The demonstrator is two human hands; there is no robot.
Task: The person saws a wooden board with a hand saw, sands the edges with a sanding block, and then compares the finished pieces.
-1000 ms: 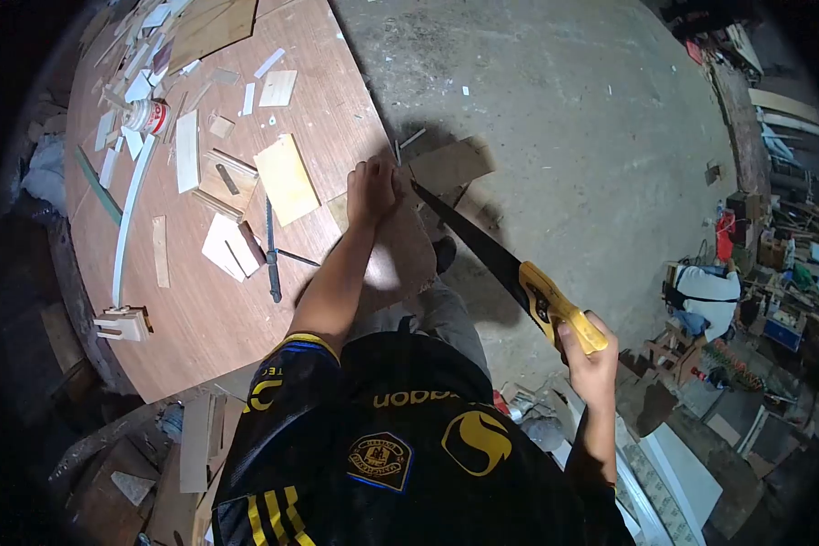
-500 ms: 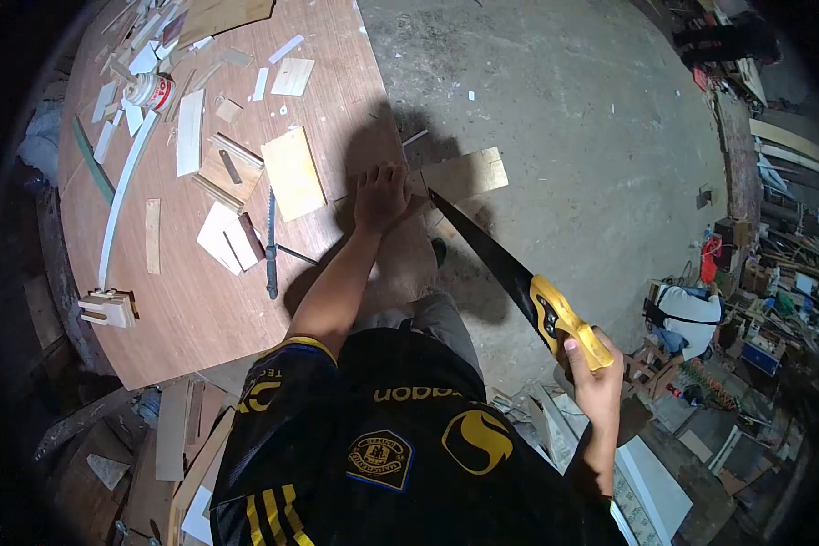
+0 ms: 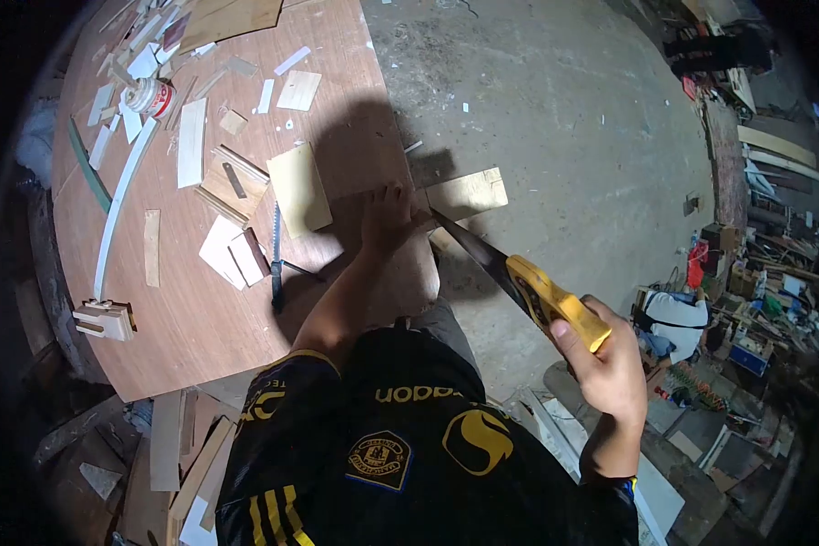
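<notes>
My left hand (image 3: 389, 218) lies in shadow on a wooden board (image 3: 469, 193) at the table's edge, fingers stretched out and pressing down. The board's pale end juts past the edge over the floor. My right hand (image 3: 611, 362) is closed around the yellow handle of a handsaw (image 3: 473, 247). Its dark blade slants up to the left and meets the board just right of my left hand. The far part of the blade is hidden at the board. A coping-style tool with a blue blade (image 3: 276, 238) and black handle rests left of my left forearm.
The wooden table (image 3: 200, 337) carries a pale panel (image 3: 300, 189), a small grooved wooden piece (image 3: 234, 182), a white jar (image 3: 150, 96), a curved strip (image 3: 123, 200) and several offcuts. A person (image 3: 675, 314) crouches at the right among scrap wood and tools.
The handsaw has slid forward along its length toward the board, so less blade shows on my side. My left hand stays on the board; the whole view has shifted slightly.
</notes>
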